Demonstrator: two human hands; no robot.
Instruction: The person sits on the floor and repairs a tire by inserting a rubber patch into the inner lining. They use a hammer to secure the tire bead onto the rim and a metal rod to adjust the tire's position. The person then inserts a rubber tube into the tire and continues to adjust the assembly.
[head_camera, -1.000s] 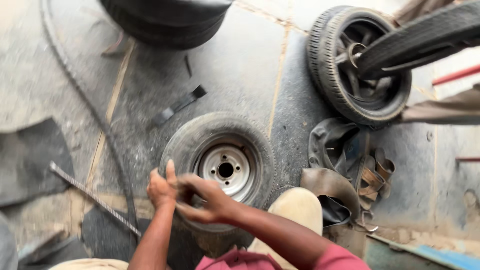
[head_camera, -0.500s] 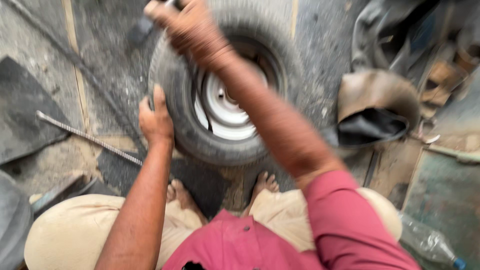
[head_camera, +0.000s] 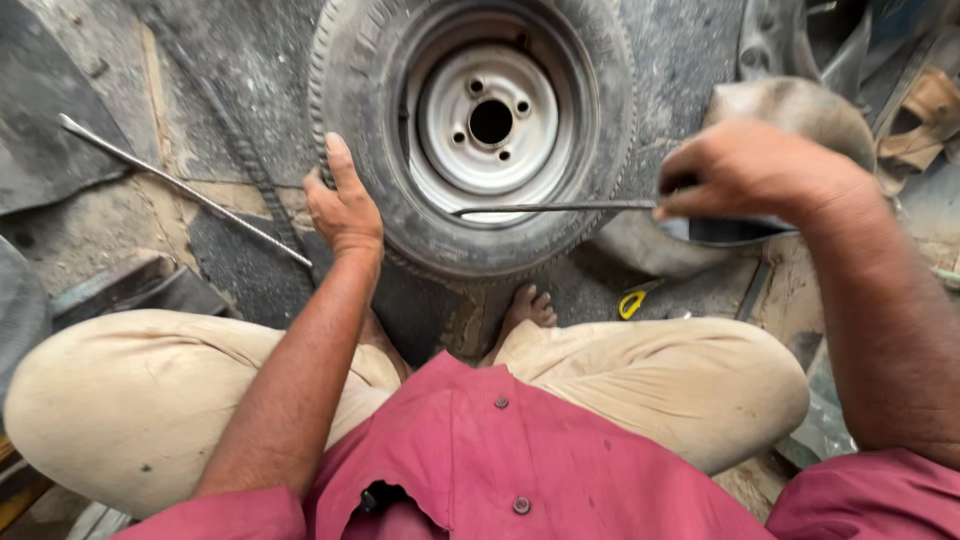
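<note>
My left hand (head_camera: 343, 205) lay flat and spread against the left sidewall of the small black rubber tyre on its pale grey steel rim (head_camera: 478, 130), thumb up along the tread. My right hand (head_camera: 755, 172), at the right of the frame, was closed in a pinch around the end of a thin dark metal lever (head_camera: 550, 208), whose tip reached across to the gap between bead and rim at the tyre's lower edge. The wheel lay flat on the gritty concrete floor (head_camera: 240, 70), in the upper middle of the frame, just beyond my bare toes.

I judged the wheel heavy and stiff, the rubber grippy rather than slick; the tread edge or the rim lip looked the best places to hold it. The lever seemed rigid and narrow, likely to slip if held loosely.

A long grey steel rod (head_camera: 180, 185) lay at the upper left, and a small yellow-handled tool (head_camera: 630, 302) at lower centre-right. I saw no packages, labels or signs.
</note>
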